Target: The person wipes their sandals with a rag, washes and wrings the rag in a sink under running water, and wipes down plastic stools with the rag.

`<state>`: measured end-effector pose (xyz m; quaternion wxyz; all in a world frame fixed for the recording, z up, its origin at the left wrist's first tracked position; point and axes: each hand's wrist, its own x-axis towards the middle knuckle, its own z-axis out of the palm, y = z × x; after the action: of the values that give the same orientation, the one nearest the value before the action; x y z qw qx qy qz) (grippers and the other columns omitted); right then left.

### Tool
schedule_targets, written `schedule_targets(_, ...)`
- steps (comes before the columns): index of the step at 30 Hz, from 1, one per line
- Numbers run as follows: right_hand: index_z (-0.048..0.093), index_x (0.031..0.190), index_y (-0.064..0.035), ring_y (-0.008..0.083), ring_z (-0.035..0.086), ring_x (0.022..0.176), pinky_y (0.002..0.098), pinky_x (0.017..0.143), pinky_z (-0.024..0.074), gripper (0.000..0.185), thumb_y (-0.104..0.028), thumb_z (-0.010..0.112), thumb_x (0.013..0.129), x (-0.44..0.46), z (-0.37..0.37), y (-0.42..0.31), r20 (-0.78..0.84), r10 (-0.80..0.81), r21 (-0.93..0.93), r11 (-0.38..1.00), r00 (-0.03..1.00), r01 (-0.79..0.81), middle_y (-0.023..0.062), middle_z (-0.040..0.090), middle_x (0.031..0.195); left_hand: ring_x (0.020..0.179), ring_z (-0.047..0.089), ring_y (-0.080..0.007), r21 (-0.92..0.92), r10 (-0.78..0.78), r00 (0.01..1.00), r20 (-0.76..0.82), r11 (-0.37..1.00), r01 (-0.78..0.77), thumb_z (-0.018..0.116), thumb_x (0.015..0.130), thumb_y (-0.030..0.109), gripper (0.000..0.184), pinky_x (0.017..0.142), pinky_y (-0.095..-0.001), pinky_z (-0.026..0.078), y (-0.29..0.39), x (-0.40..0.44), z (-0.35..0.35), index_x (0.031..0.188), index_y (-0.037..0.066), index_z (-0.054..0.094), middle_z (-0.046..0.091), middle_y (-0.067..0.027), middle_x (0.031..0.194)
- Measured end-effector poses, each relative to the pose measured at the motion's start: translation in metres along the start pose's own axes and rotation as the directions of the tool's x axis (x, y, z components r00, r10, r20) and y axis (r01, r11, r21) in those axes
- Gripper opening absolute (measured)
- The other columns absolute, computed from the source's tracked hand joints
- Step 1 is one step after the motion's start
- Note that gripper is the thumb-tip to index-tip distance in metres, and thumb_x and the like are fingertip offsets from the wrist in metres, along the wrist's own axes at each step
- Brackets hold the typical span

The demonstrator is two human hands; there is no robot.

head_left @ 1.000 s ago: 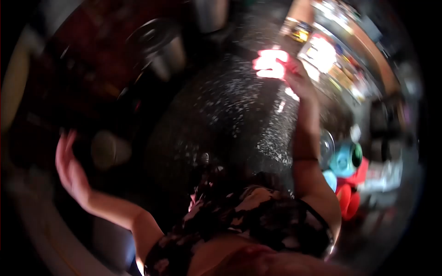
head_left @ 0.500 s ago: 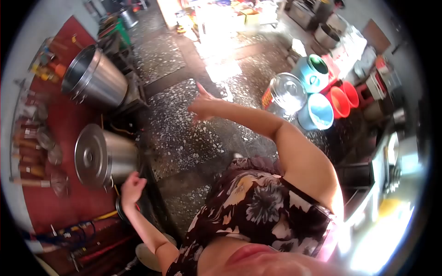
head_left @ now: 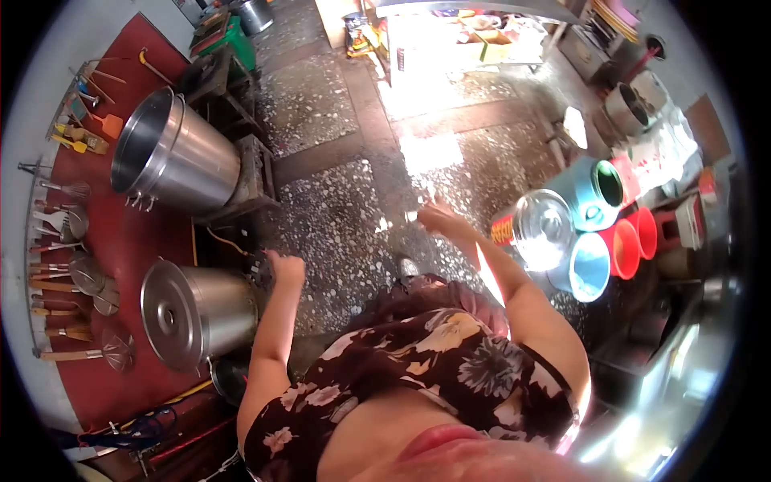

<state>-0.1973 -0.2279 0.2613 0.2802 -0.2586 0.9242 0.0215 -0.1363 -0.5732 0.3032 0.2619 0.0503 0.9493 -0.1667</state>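
Note:
My left hand (head_left: 285, 268) hangs in the air just right of the lidded steel pot (head_left: 221, 309), apart from it. Its fingers look curled in, with nothing seen in them. Out over the speckled floor (head_left: 337, 209), my right hand (head_left: 438, 218) is held forward with its fingers loosely apart and nothing in them. Nearest to it is a large clear jar (head_left: 546, 230) with a red and yellow label, on the right.
A tall steel pot (head_left: 197, 157) rests on a low wooden stand (head_left: 255, 177). Ladles and whisks hang along a red wall panel (head_left: 132, 277). A blue bucket (head_left: 590, 269), red buckets (head_left: 622, 249) and a teal container (head_left: 582, 189) stand at right. A lit table (head_left: 434, 60) lies ahead.
The view has shifted, so the pots and buckets sit lower or farther right. My right hand has moved right and down; my left hand has risen and moved right, away from the lidded pot.

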Motion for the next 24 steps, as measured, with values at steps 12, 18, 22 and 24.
schedule_targets(12,0.058,0.106,-0.0117,0.0345,0.059,0.089,0.0451,0.075,0.0472,0.031,-0.028,0.057,0.08,0.231,-0.17,0.061,-0.282,-0.173,0.446,0.848,0.944,0.288,0.0156,0.063,0.092,0.101,0.057,-0.0315,-0.546,-0.159,0.96,0.231,0.796,0.262,0.062,0.078,0.037,0.055,0.085,-0.0387,0.045,-0.105,0.144,-0.001,0.121,0.007,0.05,0.06,-0.017,0.108)
schedule_targets(18,0.059,0.105,-0.0095,0.0336,0.059,0.093,0.0428,0.08,0.0473,0.031,-0.028,0.056,0.08,0.357,-0.279,0.092,-0.145,-0.147,0.211,0.961,0.978,0.176,0.0138,0.063,0.095,0.105,0.053,-0.0348,-0.474,-0.211,0.961,0.176,0.838,0.271,0.06,0.078,0.035,0.049,0.087,-0.0428,0.043,-0.178,0.315,-0.112,0.117,0.006,0.051,0.057,-0.0183,0.112)
schedule_targets(22,0.055,0.115,-0.0092,0.0314,0.06,0.093,0.0403,0.083,0.0463,0.041,-0.034,0.057,0.082,0.405,-0.381,0.132,-0.272,-0.156,0.384,0.887,0.95,0.255,0.0123,0.064,0.098,0.11,0.051,-0.0293,-0.502,-0.055,0.962,-0.269,0.86,-0.092,0.058,0.08,0.038,0.054,0.095,-0.0496,0.034,-0.213,0.447,-0.249,0.124,0.01,0.046,0.054,-0.0145,0.12)
schedule_targets(24,0.052,0.12,-0.0129,0.0266,0.055,0.105,0.0478,0.098,0.0313,0.041,-0.033,0.056,0.084,0.409,-0.447,0.168,-0.289,-0.058,0.29,0.946,0.956,0.145,0.0107,0.06,0.11,0.112,0.05,-0.0275,-0.487,0.014,0.885,-0.465,0.831,-0.268,0.058,0.081,0.038,0.052,0.098,-0.0537,0.028,-0.23,0.484,-0.347,0.125,0.012,0.046,0.054,-0.012,0.121)
